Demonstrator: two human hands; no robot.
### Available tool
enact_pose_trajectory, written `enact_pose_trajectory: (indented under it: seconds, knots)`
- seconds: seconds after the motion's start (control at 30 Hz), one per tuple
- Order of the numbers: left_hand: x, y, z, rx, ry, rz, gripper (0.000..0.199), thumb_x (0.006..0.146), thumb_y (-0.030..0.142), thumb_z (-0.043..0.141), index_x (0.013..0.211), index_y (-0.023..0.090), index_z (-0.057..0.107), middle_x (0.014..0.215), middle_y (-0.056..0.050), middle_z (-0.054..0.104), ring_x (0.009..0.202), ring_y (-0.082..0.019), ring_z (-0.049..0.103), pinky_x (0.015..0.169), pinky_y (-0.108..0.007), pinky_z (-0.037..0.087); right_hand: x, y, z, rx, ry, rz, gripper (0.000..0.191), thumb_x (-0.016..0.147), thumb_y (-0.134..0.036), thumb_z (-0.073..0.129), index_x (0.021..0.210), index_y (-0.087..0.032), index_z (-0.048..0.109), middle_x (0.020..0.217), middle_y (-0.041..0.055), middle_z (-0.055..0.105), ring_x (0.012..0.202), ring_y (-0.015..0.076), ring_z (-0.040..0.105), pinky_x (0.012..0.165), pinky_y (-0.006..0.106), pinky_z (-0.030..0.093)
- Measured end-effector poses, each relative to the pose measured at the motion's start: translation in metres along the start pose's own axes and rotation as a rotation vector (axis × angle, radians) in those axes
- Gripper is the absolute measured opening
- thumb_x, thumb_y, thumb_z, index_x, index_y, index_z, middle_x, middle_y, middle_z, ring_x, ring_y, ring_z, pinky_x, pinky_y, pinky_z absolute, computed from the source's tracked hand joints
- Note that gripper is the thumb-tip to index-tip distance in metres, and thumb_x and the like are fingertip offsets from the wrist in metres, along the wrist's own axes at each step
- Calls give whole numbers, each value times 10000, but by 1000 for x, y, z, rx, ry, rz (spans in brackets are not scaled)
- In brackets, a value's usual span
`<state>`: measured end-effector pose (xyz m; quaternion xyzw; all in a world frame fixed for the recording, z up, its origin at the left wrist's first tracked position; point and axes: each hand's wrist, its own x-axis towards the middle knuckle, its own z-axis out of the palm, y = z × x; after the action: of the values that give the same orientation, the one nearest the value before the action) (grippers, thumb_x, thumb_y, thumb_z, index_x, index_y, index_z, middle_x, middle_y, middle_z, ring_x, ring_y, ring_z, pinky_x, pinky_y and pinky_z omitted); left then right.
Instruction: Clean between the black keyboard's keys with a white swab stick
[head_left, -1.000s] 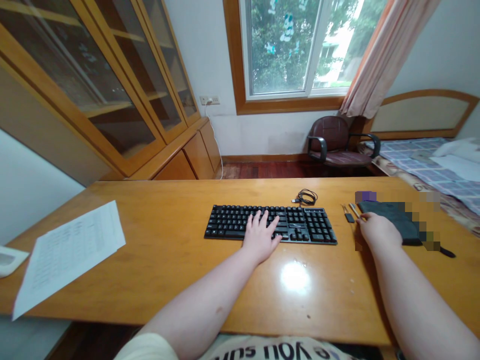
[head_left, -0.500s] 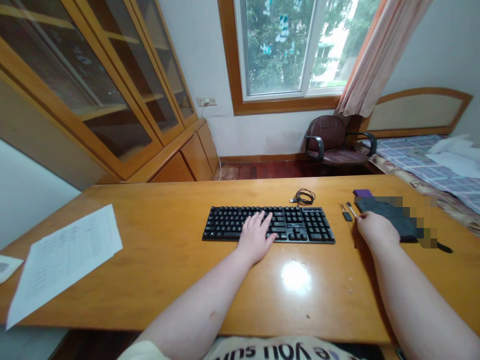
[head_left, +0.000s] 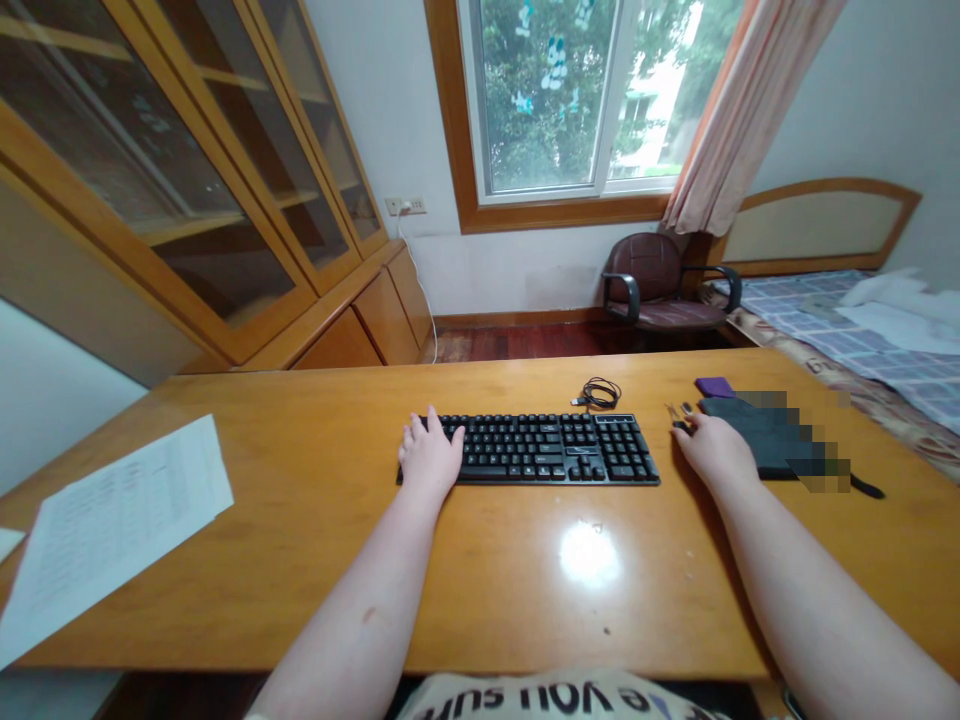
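A black keyboard (head_left: 536,450) lies on the wooden desk. My left hand (head_left: 433,452) rests over its left end, fingers spread on the keys and holding nothing. To the right of the keyboard, my right hand (head_left: 716,452) is down on the desk, its fingertips closed around the black handle of a small wire keycap puller (head_left: 680,426). A small brush (head_left: 686,408) lies just beyond these fingers, its handle mostly hidden by the hand. Beside the right hand is a dark flat pouch (head_left: 750,425), partly blurred out.
A coiled black cable (head_left: 600,393) lies behind the keyboard, and a purple item (head_left: 714,387) sits by the pouch. Printed paper sheets (head_left: 127,525) lie at the desk's left. Beyond the desk (head_left: 300,600) stand an armchair (head_left: 652,280), a bed and a glass-fronted cabinet.
My left hand has slid from the middle of the keyboard to its left end. The right hand has shifted from the brush handle onto the keycap puller. The view has moved slightly.
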<state>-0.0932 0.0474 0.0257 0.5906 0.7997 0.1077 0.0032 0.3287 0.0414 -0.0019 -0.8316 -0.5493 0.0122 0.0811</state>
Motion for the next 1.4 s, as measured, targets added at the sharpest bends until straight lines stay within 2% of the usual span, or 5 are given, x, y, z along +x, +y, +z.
enact_pose_trajectory:
  seconds: [0.2, 0.4, 0.7, 1.0, 1.4]
  knots:
    - [13, -13, 2, -40, -71, -84, 733, 837, 582, 320, 1412, 131, 260, 1395, -246, 344, 1183, -410, 432, 896, -551, 392, -1, 1, -4, 22, -37, 24, 378, 783, -383, 477, 996, -136, 668, 921, 164, 669, 826, 265, 629, 670, 321, 454]
    - [11, -13, 4, -23, -45, -41, 704, 850, 569, 297, 1394, 123, 301, 1225, -225, 517, 1076, -393, 506, 851, -517, 426, -2, 1, -4, 40, -26, 19, 385, 767, -373, 477, 1031, -159, 658, 973, 152, 662, 865, 266, 624, 675, 316, 447]
    - [7, -10, 6, 2, -63, 74, 500, 879, 445, 342, 1229, 136, 520, 1124, -192, 559, 1003, -327, 563, 852, -421, 441, -6, 1, -11, 137, 72, 5, 381, 754, -384, 485, 988, -152, 676, 1018, 143, 653, 924, 273, 599, 738, 322, 442]
    - [21, -15, 17, -253, -42, 140, 281, 856, 251, 440, 1070, 153, 594, 1077, -117, 604, 1053, -244, 548, 944, -350, 414, -9, 9, -18, 360, 294, 22, 455, 764, -367, 481, 1121, -115, 611, 896, 118, 664, 790, 233, 598, 726, 328, 445]
    - [28, -17, 29, -549, -62, 81, 262, 833, 140, 415, 971, 173, 635, 1064, -61, 642, 1056, -187, 555, 972, -322, 404, -9, 5, -19, 377, 295, -89, 337, 817, -277, 395, 999, -137, 642, 1017, 123, 649, 967, 246, 573, 834, 325, 426]
